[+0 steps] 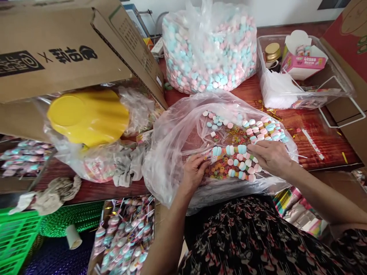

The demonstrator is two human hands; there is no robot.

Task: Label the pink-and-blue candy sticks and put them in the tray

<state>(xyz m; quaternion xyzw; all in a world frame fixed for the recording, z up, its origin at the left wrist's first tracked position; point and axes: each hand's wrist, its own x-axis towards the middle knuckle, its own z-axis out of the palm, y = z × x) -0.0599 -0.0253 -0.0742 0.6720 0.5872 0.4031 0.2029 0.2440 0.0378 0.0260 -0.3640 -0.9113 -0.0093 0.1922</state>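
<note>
My left hand (195, 170) pinches the left end of a marshmallow skewer (231, 150), threaded with pale blue marshmallows and small coloured rings. At its other end, the fingers of my right hand (269, 157) are closed around the skewer; its tip is hidden under them. Beneath lies an opened clear plastic bag (168, 147), holding loose gummy rings (220, 168) and several finished-looking skewers (243, 175). More pink, white and blue skewers (265, 130) are piled just beyond my right hand. Loose marshmallows (219, 120) rest farther back on the plastic.
A large bag of marshmallows (210, 53) stands at the back, with a clear plastic bin (341, 84) to its right. Cardboard boxes (69, 30) and a yellow container (88, 116) crowd the left. Below the table edge is a box of wrapped skewers (126, 236).
</note>
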